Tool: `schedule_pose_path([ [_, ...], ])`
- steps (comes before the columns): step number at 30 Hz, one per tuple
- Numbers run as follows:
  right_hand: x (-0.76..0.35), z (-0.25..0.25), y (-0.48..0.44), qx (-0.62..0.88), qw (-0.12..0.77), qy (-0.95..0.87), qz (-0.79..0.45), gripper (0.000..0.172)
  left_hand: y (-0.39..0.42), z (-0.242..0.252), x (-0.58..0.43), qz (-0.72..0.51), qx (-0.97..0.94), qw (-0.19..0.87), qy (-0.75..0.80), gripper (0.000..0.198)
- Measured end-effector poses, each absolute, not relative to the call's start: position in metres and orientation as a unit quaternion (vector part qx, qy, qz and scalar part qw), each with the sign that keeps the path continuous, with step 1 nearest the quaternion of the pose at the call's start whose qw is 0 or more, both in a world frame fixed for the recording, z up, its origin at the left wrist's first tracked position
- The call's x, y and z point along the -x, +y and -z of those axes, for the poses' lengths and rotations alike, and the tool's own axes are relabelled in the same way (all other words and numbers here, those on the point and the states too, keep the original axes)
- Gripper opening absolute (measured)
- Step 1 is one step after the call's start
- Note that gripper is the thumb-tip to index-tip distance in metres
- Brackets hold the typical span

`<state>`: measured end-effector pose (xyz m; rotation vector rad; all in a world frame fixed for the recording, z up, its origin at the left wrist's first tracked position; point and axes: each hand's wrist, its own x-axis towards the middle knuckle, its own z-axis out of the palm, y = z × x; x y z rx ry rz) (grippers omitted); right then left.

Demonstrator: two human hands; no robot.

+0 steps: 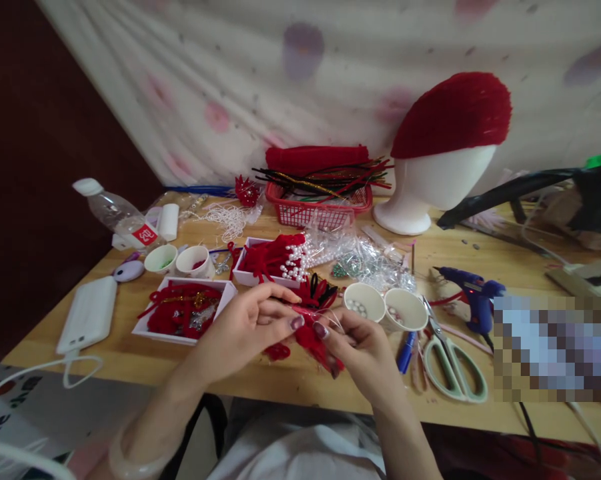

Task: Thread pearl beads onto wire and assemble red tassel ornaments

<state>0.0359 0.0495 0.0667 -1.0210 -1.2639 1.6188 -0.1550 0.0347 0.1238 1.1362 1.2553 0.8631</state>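
Observation:
My left hand and my right hand meet over the table's front edge, both pinched on a small red pipe-cleaner piece. A thin clear wire loops from the fingertips. Close behind the hands lie red and black pipe-cleaner shapes. Two paper cups of beads stand just right of my right hand. A white tray of red pieces sits left of my left hand.
On the wooden table: white power bank, plastic bottle, red basket of pipe cleaners, foam head with red cap, blue glue gun, green-handled scissors, another tray with pearls.

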Motion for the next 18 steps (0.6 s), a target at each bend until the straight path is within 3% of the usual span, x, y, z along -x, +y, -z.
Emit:
schedule_pose_path([
  [3, -0.036, -0.065, 0.047, 0.404, 0.439, -0.500, -0.628, 0.039, 0.021, -0.106, 0.140, -0.434, -0.435, 0.573, 0.542, 0.036],
  [7, -0.037, -0.067, 0.045, 0.399, 0.447, -0.504, -0.621, 0.038, 0.009, -0.094, 0.123, -0.502, -0.390, 0.552, 0.539, 0.029],
  [18, -0.043, -0.065, 0.038, 0.408, 0.448, -0.514, -0.607, 0.035, 0.006, -0.089, 0.122, -0.545, -0.404, 0.515, 0.524, 0.027],
])
